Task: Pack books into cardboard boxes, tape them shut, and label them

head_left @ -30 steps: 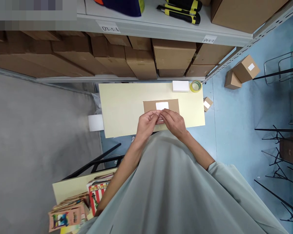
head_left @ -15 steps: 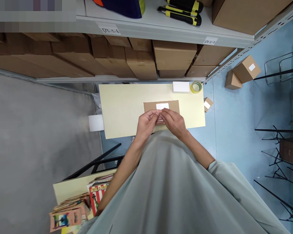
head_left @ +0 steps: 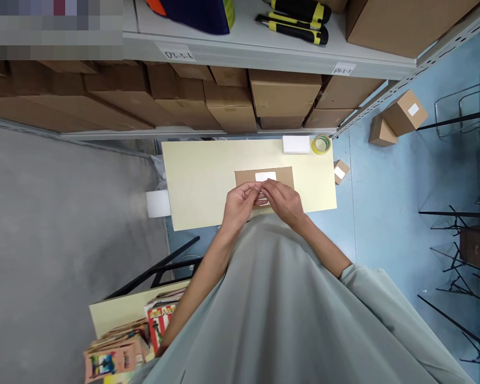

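Observation:
My left hand (head_left: 242, 202) and my right hand (head_left: 282, 200) meet at the fingertips, both closed in a pinch. Whatever sits between the fingers is too small or too hidden to make out. Just below them, a flat brown cardboard box (head_left: 243, 177) rests on the pale yellow table (head_left: 200, 181). On the box is a white label (head_left: 265, 175), partly covered by my fingers. A bit of white also shows between the two hands.
A white box (head_left: 296, 144) and a roll of yellow tape (head_left: 320, 144) stand at the table's back right. Behind is a shelf rack (head_left: 240, 53) with cardboard boxes (head_left: 286, 93) and box cutters (head_left: 296, 32). Magazines (head_left: 116, 357) lie at lower left; a small carton (head_left: 341, 172) is right of the table.
The view has shifted very slightly. Both hands stay pinched together over the cardboard box, with hardly any movement of the fingers.

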{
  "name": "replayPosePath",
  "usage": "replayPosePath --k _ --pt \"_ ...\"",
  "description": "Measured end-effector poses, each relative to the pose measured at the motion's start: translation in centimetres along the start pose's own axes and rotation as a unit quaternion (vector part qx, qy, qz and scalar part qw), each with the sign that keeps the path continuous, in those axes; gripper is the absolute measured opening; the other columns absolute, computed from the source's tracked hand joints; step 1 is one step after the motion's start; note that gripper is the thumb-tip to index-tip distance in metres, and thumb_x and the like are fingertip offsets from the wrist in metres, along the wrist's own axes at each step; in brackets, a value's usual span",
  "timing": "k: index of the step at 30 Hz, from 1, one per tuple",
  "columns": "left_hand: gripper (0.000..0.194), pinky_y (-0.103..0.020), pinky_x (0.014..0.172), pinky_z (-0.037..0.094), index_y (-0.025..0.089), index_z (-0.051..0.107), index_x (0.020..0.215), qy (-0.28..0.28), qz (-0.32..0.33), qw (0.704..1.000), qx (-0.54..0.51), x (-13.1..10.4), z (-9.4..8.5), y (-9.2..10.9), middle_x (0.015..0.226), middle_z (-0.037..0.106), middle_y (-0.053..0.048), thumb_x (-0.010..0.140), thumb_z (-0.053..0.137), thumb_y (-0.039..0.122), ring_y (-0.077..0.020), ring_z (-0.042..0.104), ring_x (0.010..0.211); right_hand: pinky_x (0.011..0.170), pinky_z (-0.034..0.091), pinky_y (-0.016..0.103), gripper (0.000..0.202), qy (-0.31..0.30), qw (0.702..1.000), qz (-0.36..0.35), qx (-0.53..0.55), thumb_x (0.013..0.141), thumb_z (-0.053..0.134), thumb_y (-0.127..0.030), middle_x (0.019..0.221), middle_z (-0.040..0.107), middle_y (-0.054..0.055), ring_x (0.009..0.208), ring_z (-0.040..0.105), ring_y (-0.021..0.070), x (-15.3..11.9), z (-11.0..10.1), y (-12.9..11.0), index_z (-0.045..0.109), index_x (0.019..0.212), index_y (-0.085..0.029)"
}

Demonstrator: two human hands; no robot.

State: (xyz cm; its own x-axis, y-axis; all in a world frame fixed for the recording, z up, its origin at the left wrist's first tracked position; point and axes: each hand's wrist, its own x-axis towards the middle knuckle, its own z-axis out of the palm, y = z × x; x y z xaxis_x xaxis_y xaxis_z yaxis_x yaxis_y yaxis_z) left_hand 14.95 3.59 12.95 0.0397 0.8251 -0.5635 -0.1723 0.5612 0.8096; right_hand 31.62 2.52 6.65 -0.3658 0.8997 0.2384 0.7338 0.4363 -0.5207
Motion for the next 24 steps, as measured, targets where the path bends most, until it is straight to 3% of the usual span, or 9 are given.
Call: replayPosePath --k 5,11,16,20,24 --pt "0.047 -0.046 0.095 0.070 0.017 0.078 0.098 0.010 -0.006 1.000 0.007 0.2 0.0 -0.3 0.090 0.083 -0.008 0.082 0.088 0.060 -0.0298 0.084 0.101 0.109 0.063 0.033 0.032 -0.004 1.000 -0.012 -0.017 0.118 0.047 -0.022 0.132 0.081 0.013 0.125 0.078 0.0210 0.1 0.1 0.5 0.075 0.134 -0.023" --pt "0.040 -0.042 0.090 0.071 0.018 0.077 0.097 0.022 0.015 0.999 0.035 1.0 0.0 -1.5 0.091 0.084 -0.008 0.085 0.084 0.055 -0.0274 0.085 0.096 0.095 0.060 0.031 0.026 -0.048 0.998 0.012 -0.048 0.120 0.044 -0.026 0.119 0.080 0.013 0.100 0.078 0.0195 0.8 -0.3 0.2 0.069 0.122 -0.019" --pt "0.036 -0.042 0.086 0.071 0.018 0.075 0.101 0.021 0.019 0.999 0.033 1.4 -0.4 -2.2 0.095 0.086 -0.011 0.088 0.080 0.051 -0.0284 0.085 0.093 0.093 0.061 0.031 0.027 -0.026 0.999 0.031 0.035 0.120 0.039 -0.030 0.118 0.078 0.015 0.104 0.078 0.0203 0.8 -0.8 -0.2 0.064 0.118 -0.019" --pt "0.035 -0.042 0.085 0.070 0.018 0.074 0.104 0.038 0.013 0.999 0.027 1.7 -1.4 -2.1 0.106 0.087 -0.016 0.090 0.078 0.049 -0.0292 0.085 0.095 0.093 0.064 0.032 0.026 0.009 0.985 0.108 0.132 0.118 0.042 -0.038 0.120 0.078 0.014 0.108 0.079 0.0200 0.0 -1.5 0.7 0.062 0.120 -0.021" --pt "0.031 -0.042 0.087 0.070 0.017 0.073 0.103 0.081 0.007 0.996 0.031 2.5 -3.3 -2.6 0.108 0.086 -0.018 0.091 0.076 0.045 -0.0289 0.085 0.096 0.097 0.066 0.038 0.029 0.023 0.959 0.202 0.195 0.115 0.046 -0.046 0.116 0.081 0.012 0.107 0.081 0.0220 -1.2 -2.2 3.1 0.063 0.117 -0.023"
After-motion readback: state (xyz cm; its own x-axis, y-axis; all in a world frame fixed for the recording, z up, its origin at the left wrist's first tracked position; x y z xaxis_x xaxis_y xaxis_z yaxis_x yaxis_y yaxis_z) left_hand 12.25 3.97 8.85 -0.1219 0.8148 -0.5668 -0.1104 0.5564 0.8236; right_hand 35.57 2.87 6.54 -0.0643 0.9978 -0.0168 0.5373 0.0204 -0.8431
